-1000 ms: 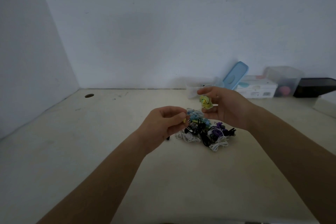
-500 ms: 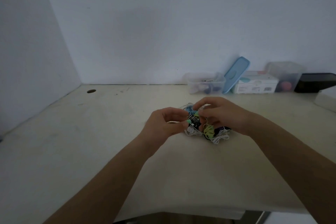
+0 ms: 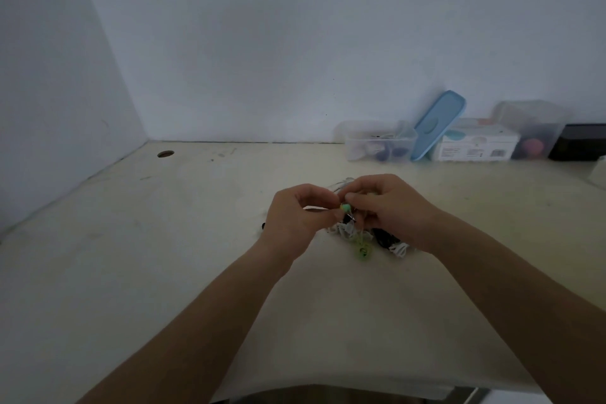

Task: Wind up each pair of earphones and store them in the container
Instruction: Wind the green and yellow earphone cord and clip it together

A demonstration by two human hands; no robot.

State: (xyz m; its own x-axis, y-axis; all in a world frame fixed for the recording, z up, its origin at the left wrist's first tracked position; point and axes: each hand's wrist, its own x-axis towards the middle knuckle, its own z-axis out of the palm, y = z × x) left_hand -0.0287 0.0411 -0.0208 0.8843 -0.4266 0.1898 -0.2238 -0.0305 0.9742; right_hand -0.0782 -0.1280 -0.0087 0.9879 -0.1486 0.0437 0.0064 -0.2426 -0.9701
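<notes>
Watching from the head view, the only one there is. Both hands meet over the middle of the table (image 3: 164, 239). The left hand (image 3: 295, 213) has its fingers curled, thumb and forefinger closed on a small green-teal piece of the green earphones (image 3: 345, 207). The right hand (image 3: 390, 207) is curled too, its fingertips (image 3: 349, 197) pinching the same pair from the other side. More of the green cord hangs below the hands in a loose bunch that reaches the table. Under and behind the right hand lies the pile of earphones (image 3: 398, 249), black and white cords tangled together; exact count not readable.

At the back wall stands the clear container (image 3: 377, 141), well apart from the hands, with some small items already inside. A blue lid (image 3: 437, 125) leans beside it.

Judgement on handling: cord looks light, thin and limp, no stiffness to hold a loop by itself. It will likely spring loose if released mid-wind. The best hold seems to be at the hard bud or plug end, pinched, with the slack wrapped round fingers. The hanging bunch sits just beside the pile and could snag a neighbour's cord. A gentle pull is advised; the wire joints look fragile.
</notes>
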